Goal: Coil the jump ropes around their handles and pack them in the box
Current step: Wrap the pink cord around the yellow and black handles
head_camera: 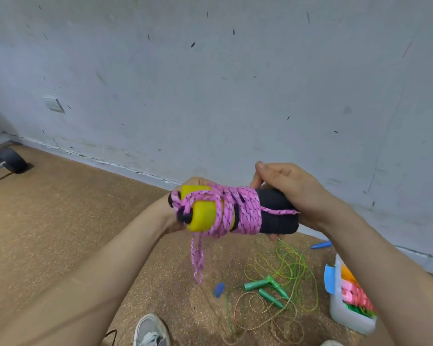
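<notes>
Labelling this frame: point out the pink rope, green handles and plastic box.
pink rope (245, 208): head view, on the coils wound around the handles.
green handles (256, 285): head view, on the upper handle's shaft.
plastic box (341, 317): head view, on its near white wall.

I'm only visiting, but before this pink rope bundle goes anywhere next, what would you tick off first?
1. Firm hold on the bundle: ok. The left hand is at the yellow end and the right hand grips the black handles.
2. Pink rope fully wound: not ok. A loose loop hangs below.
3. Rope end secured: cannot tell. One strand runs under the right hand.
4. Box open: ok. Coiled ropes show inside.
5. Room left in the box: cannot tell.
6. Other ropes coiled: not ok. The green rope lies spread on the floor.
</notes>
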